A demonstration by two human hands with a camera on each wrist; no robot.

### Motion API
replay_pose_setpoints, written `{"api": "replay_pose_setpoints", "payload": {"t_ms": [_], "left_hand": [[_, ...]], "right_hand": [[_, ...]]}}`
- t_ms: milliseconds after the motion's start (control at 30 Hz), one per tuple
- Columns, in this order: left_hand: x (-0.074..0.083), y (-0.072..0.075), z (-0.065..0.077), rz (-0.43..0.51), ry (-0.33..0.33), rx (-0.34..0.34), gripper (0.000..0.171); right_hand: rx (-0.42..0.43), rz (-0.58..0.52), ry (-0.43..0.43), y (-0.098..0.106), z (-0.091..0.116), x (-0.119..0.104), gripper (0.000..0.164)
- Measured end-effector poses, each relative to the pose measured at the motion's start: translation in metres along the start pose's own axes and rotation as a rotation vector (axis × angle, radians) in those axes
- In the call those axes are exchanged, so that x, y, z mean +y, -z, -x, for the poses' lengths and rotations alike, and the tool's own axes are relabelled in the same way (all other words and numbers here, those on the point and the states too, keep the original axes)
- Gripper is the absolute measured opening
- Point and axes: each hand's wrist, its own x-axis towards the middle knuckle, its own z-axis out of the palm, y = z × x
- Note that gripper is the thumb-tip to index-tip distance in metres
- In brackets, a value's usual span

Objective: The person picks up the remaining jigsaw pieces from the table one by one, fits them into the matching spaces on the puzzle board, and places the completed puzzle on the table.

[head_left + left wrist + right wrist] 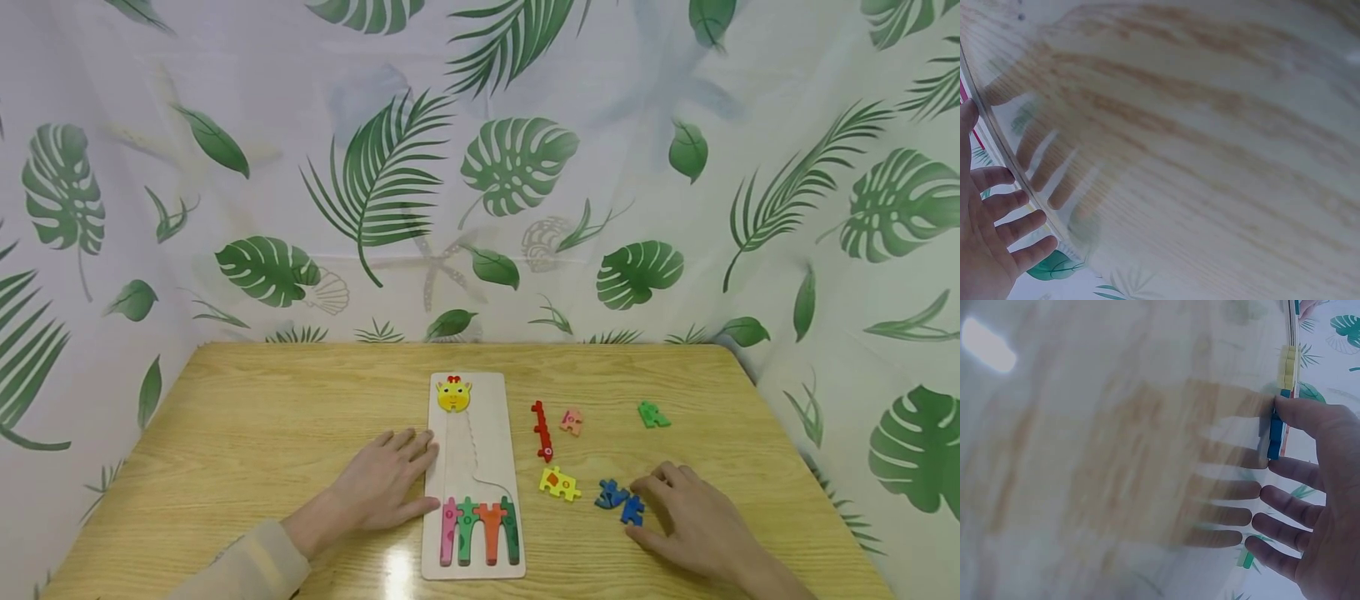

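My left hand rests with fingers spread at the left edge of the pale puzzle board, its thumb reaching the board's edge. In the left wrist view those fingers look straight. A yellow giraffe head sits at the board's top; pink, green, orange and dark green leg pieces stand in a row at its bottom. On the table at right, my right hand has thumb and index finger at opposite ends of a blue puzzle piece. Another blue piece lies just left of it.
Right of the board lie a long red piece, a small pink piece, a yellow piece and a green piece. The wooden table meets a leaf-patterned curtain at its back.
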Motion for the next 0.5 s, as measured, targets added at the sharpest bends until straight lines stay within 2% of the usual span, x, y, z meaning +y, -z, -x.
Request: {"api": "replay_pose_setpoints", "payload": {"t_ms": [267,500], "left_hand": [[0.0000,-0.0003,0.0007,-0.001,0.001,0.006,0.076],[0.0000,-0.0001,0.0006,-0.008,-0.001,0.012,0.076]], "right_hand": [[-0.020,-0.003,-0.005,-0.0004,-0.0005,0.0003,0.046],[-0.005,0.005,0.014,0.0006,-0.0008,0.0002,0.043]]}}
